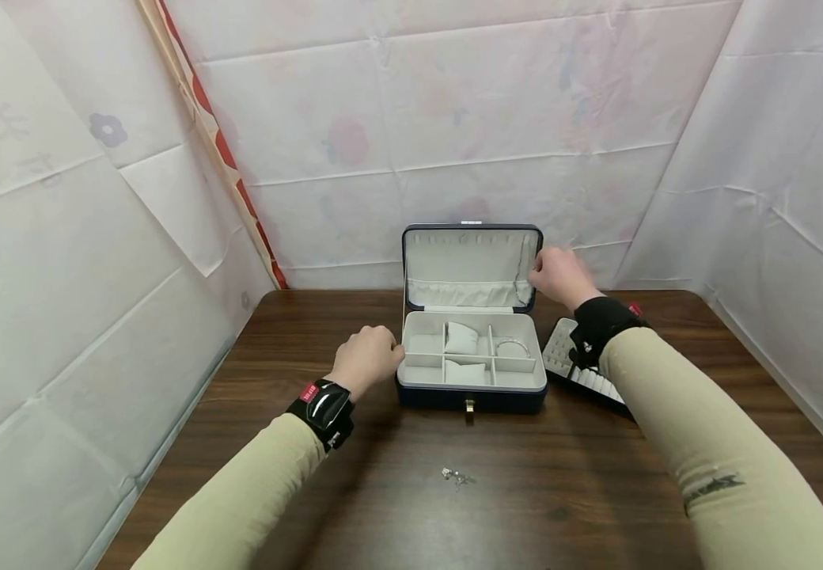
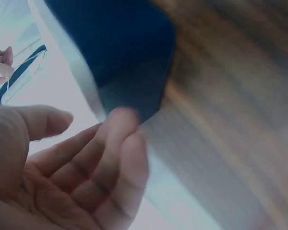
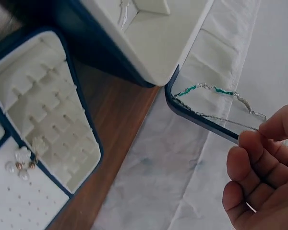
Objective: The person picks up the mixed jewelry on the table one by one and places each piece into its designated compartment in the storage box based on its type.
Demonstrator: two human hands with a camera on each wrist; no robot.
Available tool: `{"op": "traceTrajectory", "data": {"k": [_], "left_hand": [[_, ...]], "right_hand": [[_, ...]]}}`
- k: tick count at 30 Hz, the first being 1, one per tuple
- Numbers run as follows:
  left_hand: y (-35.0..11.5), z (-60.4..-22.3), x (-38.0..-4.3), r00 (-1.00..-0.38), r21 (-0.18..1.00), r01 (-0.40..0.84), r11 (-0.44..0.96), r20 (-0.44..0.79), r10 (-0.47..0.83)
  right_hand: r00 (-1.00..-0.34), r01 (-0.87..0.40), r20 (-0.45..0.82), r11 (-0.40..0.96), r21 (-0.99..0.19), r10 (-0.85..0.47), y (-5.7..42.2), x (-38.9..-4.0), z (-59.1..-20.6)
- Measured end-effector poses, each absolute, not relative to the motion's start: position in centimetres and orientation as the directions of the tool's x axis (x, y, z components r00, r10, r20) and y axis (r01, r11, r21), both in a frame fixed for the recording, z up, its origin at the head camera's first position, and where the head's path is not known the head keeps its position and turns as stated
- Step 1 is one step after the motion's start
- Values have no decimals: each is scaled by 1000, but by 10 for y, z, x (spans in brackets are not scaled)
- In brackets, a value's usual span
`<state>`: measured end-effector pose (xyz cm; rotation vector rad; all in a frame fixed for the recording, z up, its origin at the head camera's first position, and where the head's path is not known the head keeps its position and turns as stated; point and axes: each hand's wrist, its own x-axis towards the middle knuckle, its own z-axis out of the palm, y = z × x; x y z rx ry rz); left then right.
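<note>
An open dark-blue jewelry box (image 1: 426, 397) with a pale lining stands on the wooden table, its lid (image 1: 464, 257) tilted up at the back. At the lid's right edge, my right hand (image 1: 561, 275) pinches a thin necklace (image 3: 199, 87) between thumb and finger. Silver and green parts show on the necklace, which hangs against the lid lining. My left hand (image 1: 367, 358) is by the box's left side, its fingers loosely bent around nothing in the left wrist view. Inside the compartments are two white cushions (image 1: 462, 338) and a bracelet (image 1: 513, 347).
Right of the box lies a navy-edged jewelry tray (image 3: 53, 120), partly covered by my right wrist in the head view. Earrings (image 3: 23, 160) sit on it. Small silvery jewelry (image 1: 457, 476) lies on the table in front. White sheeting (image 1: 354, 103) surrounds the table's back and sides.
</note>
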<state>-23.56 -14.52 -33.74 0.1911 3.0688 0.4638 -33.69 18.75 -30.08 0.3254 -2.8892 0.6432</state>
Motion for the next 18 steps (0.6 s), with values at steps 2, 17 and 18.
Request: {"op": "traceTrajectory", "data": {"k": [2,17,18], "left_hand": [[-142,-332,-239,-990,289,139,947,59,128],[-110,-317,-269,-899,236,419,876,239,366],[-108,-317,-270,-900,233,421,877,228,371]], "right_hand": [[-960,-261,207,869,-421,-188,188,-336,-302],[-964,-260,93,825,-502,-247,184,-329,-316],[-964,-259,87,821,-508,-250,184,-328,-317]]}}
